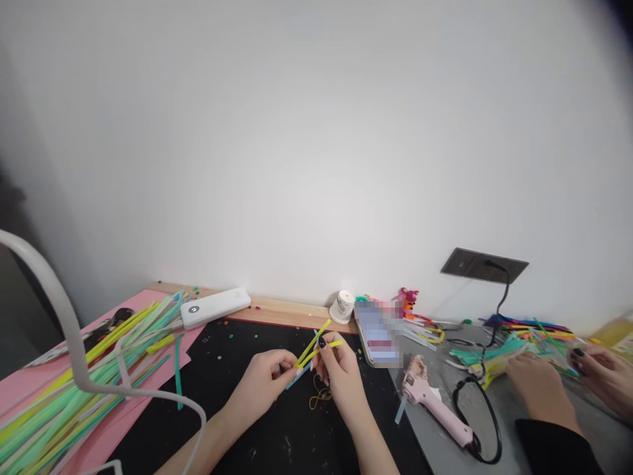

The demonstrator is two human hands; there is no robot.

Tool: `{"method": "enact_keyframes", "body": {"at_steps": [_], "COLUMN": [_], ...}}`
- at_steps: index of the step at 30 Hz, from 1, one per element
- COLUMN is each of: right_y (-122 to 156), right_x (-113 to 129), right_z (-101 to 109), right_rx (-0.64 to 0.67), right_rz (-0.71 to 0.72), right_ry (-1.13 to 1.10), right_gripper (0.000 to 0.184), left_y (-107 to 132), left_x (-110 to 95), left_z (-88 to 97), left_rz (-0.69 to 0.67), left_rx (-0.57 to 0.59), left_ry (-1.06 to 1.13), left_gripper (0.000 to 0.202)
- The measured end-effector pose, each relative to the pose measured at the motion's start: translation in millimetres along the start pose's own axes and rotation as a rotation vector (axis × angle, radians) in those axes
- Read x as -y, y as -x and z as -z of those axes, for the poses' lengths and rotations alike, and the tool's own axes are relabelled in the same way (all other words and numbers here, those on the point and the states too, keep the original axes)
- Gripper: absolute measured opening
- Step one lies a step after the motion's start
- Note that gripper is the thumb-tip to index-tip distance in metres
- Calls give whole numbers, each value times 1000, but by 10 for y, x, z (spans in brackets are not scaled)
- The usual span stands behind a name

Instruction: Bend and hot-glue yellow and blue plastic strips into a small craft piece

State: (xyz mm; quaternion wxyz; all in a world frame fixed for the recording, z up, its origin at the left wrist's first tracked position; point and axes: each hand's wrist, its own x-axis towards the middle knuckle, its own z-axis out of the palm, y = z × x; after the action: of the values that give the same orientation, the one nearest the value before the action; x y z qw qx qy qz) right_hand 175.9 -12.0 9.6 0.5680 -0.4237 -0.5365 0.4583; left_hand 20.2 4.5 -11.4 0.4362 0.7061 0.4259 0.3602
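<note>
Fuzzy stems being held: bright yellow ones [313,343] plus a light blue one [299,377]. Mat [287,432]'s black, glue gun [440,410]'s pale pink, paper sheet [142,300]'s pink too. The big bundle [64,409] mixes mint green, yellow and white, btw.

No legible text, brand or number anywhere. Marks seen but not readable:
- White device [217,307], beyond and left of the left fingers [283,379]: dark oval [194,309] at its near-left end with small light marks inside; too small to tell digits from a symbol.
- White cup [342,307], beyond the right fingers [330,355]: greyish smudgy marks on the side, small reddish spot on the base; no letters to make out.
- Phone [376,340], right of the right fingers: screen pixelated, only pale bluish blocks and a dark reddish bar; wording unreadable.
- Wall socket plate [462,262], far right of and beyond the right fingers: dark, markings unclear.
</note>
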Motion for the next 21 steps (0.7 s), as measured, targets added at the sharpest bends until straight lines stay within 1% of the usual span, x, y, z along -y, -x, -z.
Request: {"method": "enact_keyframes", "body": {"at_steps": [2, 6, 8, 11, 13, 18, 21], "right_y": [-4, -28, -44, -55, -53, -41, -44], "right_x": [-13, -15, -4, 18, 25, 2, -23], "right_z": [8, 45, 75, 112, 122, 109, 102], "right_rx": [-33, -106, -175, -248, -249, -218, -246], "right_rz": [1, -8, 28, 138, 165, 95, 70], "right_ry": [-5, 46, 127, 254, 277, 128, 126], "right_gripper": [12, 11, 11, 11, 11, 9, 11], "left_y": [1, -2, -4, -1, 4, 15, 18], "left_x": [-1, 14, 20, 8, -13, -60, -65], "left_z": [-2, -10, -13, -11, -7, -2, -8], "left_rz": [-4, 4, 14, 22, 18, -1, -6], "left_rx": [2, -10, -12, -8, -6, -15, -19], "left_ry": [-11, -19, -22, -28, -31, -29, -37], "left_gripper": [19, 20, 21, 22, 23, 22, 21]}}
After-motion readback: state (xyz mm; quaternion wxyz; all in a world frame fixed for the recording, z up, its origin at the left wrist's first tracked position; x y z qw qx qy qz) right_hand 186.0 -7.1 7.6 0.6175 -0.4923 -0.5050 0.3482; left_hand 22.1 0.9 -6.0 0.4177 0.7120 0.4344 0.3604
